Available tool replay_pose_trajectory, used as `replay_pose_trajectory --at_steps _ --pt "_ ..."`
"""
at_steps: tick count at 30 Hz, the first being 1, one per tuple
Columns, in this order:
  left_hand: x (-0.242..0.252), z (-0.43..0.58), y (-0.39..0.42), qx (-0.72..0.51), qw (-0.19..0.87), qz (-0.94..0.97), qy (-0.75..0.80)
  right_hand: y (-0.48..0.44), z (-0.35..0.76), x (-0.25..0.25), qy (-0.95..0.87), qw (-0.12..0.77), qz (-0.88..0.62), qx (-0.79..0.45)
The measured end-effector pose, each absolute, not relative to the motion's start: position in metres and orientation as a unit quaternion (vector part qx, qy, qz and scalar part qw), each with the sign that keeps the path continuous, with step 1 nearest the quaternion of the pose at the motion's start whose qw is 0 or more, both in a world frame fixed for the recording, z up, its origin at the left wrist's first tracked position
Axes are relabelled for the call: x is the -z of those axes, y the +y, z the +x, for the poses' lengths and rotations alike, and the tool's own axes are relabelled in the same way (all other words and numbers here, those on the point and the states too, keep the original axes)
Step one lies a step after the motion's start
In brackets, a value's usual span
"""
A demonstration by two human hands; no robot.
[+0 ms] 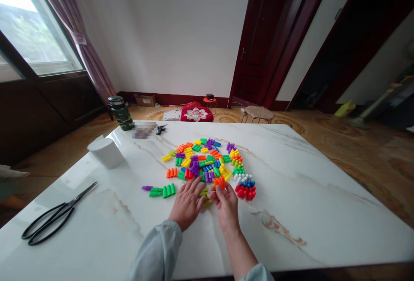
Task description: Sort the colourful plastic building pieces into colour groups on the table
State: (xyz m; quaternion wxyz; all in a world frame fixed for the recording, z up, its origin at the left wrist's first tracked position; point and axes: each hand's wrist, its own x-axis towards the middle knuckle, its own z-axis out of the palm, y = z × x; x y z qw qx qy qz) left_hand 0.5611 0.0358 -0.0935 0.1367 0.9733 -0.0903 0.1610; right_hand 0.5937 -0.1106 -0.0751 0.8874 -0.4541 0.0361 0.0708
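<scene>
A loose pile of colourful plastic building blocks (207,163), bullet-shaped and joined in short rows, lies on the marble-patterned table (310,212). My right hand (227,206) is closed, pinching an orange block (219,181) between thumb and fingers at the pile's near edge. Beside it, my left hand (186,203) lies palm down with its fingers stretched out, at the front of the pile. Yellow-green blocks (204,192) show between the two hands. To the right stand grouped blocks, among them white ones (242,178) and red ones (246,192). Left of my left hand sits a green block (168,191).
Black-handled scissors (51,220) lie at the left of the table. Behind them stand a white box-like object (106,152) and a camouflage bottle (120,113). Small dark pliers (161,129) rest near the far edge. Beyond the table are a red seat (196,115) and a round stool (258,112).
</scene>
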Motion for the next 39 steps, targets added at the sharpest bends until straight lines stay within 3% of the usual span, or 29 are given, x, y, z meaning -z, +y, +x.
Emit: replay_pose_trajectory --at_steps 5,10,15,24,39 --pt "0.093 0.561 0.036 -0.163 0.138 0.972 -0.095 -0.138 0.584 0.079 0.031 0.804 -0.593 -0.025" --pt "0.098 0.563 0.038 -0.164 0.135 0.972 -0.095 -0.190 0.581 0.090 0.001 0.599 -0.800 0.037" --pt "0.096 0.562 0.037 -0.168 0.146 0.970 -0.097 -0.238 0.585 0.092 -0.030 0.459 -0.879 0.126" --pt "0.095 0.562 0.037 -0.160 0.144 0.972 -0.094 -0.245 0.591 0.097 -0.065 0.401 -0.900 0.156" --pt "0.093 0.562 0.036 -0.158 0.138 0.973 -0.095 -0.246 0.589 0.099 -0.059 0.385 -0.909 0.145"
